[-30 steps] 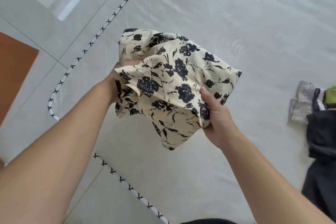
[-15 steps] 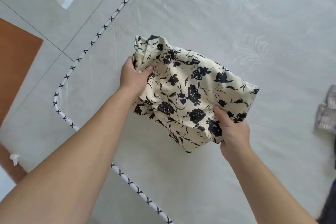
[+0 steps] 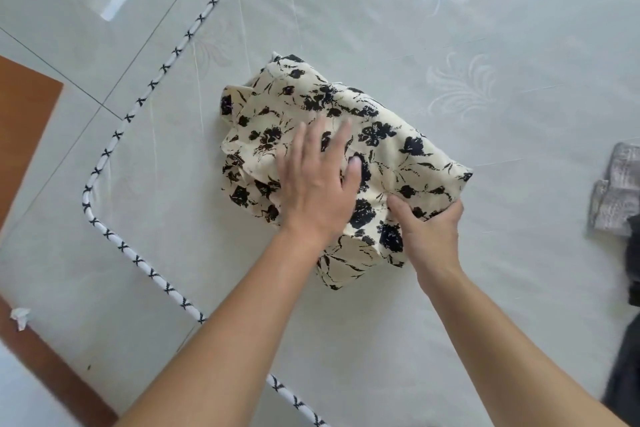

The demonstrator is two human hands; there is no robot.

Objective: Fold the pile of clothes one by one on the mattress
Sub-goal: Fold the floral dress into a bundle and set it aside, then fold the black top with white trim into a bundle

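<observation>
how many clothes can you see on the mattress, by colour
cream with black floral print: 1, the folded garment under both hands
grey: 1, the folded piece at the right edge
black or dark: 1 heap, cut off by the frame, so it may hold more
total: 3 visible

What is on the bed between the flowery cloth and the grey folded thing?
Nothing: in the head view, only bare pale mattress lies between the cream black-flowered folded garment and the grey folded cloth.
</observation>
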